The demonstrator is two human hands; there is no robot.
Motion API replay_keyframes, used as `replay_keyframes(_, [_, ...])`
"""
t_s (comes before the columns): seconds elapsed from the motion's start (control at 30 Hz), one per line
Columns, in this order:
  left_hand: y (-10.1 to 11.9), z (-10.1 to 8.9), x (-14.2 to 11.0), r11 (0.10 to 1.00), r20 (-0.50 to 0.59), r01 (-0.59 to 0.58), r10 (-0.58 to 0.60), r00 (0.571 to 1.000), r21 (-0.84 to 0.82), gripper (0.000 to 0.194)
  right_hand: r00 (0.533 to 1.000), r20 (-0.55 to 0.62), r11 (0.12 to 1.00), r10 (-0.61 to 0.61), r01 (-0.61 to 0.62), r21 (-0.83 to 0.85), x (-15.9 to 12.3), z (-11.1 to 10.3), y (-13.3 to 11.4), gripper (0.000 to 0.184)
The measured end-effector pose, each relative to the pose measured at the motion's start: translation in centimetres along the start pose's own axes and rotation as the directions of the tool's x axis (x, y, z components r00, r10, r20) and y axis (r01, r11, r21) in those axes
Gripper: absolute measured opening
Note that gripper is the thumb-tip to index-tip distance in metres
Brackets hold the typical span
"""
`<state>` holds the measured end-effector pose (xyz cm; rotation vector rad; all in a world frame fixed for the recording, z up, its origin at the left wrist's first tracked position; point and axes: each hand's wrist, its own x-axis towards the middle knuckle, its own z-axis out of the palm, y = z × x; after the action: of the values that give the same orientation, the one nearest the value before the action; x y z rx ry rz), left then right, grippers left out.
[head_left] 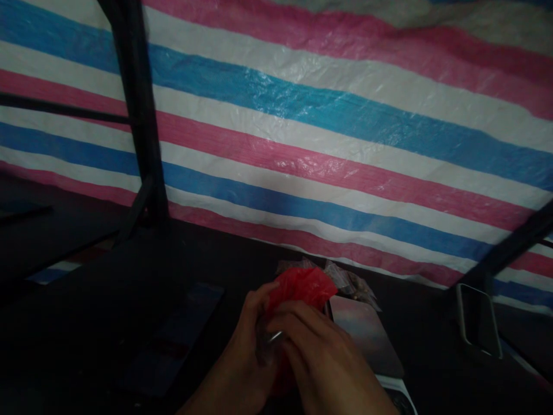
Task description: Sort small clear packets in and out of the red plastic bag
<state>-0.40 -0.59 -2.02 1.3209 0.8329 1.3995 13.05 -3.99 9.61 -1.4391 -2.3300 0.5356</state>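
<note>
Both of my hands meet low in the middle of the view over a dark table. My left hand (247, 340) and my right hand (317, 354) are closed together on a red plastic bag (302, 288), which bulges up behind my fingers. A small shiny metal piece (275, 336) shows between my fingers; I cannot tell what it is. Clear plastic packets (352, 283) lie just behind the red bag.
A flat scale with a grey platform (367, 337) sits right of my hands. A phone (478, 320) lies at the far right. A dark flat rectangle (181, 328) lies to the left. Black frame bars (138, 109) stand before a striped pink, white and blue tarpaulin (328, 115).
</note>
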Motion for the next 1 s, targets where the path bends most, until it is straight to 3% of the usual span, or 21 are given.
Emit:
replay_keyframes(0.1, [1.2,0.2,-0.1,1.0,0.008,0.007,-0.006,1.0,-0.004,0.06,0.995,0.094,0.992,-0.037,0.048,-0.113,0.6,-0.3,-0.5,0.065])
replay_keyframes(0.2, [2.2,0.4,0.1,0.992,-0.023,0.102,-0.104,0.994,-0.079,0.059,0.989,0.116,0.988,-0.089,0.103,-0.117,0.8,-0.3,-0.5,0.068])
replay_keyframes(0.27, [2.7,0.3,0.2,0.97,-0.038,0.154,-0.163,0.986,-0.186,0.052,0.985,0.118,0.987,-0.128,0.137,-0.079,0.7,-0.3,-0.3,0.064])
replay_keyframes(0.37, [3.4,-0.3,0.0,0.977,0.052,0.185,-0.18,0.982,-0.104,0.072,0.983,0.097,0.986,-0.156,0.15,0.073,0.5,-0.5,-0.1,0.056])
replay_keyframes(0.5, [3.3,-1.3,-0.3,0.989,0.084,0.144,-0.141,0.986,-0.026,0.087,0.996,0.05,0.973,-0.071,0.058,0.225,0.4,-0.4,-0.2,0.041])
replay_keyframes(0.67, [2.2,-0.9,0.0,0.986,0.017,0.157,-0.156,0.988,-0.057,0.089,1.0,0.031,0.99,-0.001,-0.003,0.142,1.1,0.5,0.1,0.027])
replay_keyframes(0.8, [1.4,-0.2,0.3,0.996,-0.03,0.077,-0.078,0.996,-0.052,0.097,1.0,-0.007,0.995,0.02,-0.019,0.093,1.3,0.6,0.5,0.025])
replay_keyframes(0.9, [1.5,-0.5,0.4,0.986,-0.095,0.09,-0.077,0.992,0.142,0.08,0.996,-0.076,0.993,0.042,-0.033,0.115,1.1,0.2,0.6,0.027])
replay_keyframes(1.0, [2.4,-1.2,0.4,0.934,-0.05,0.105,-0.093,0.994,0.341,0.045,0.991,-0.111,0.987,0.07,-0.052,0.154,1.0,-0.1,0.6,0.027])
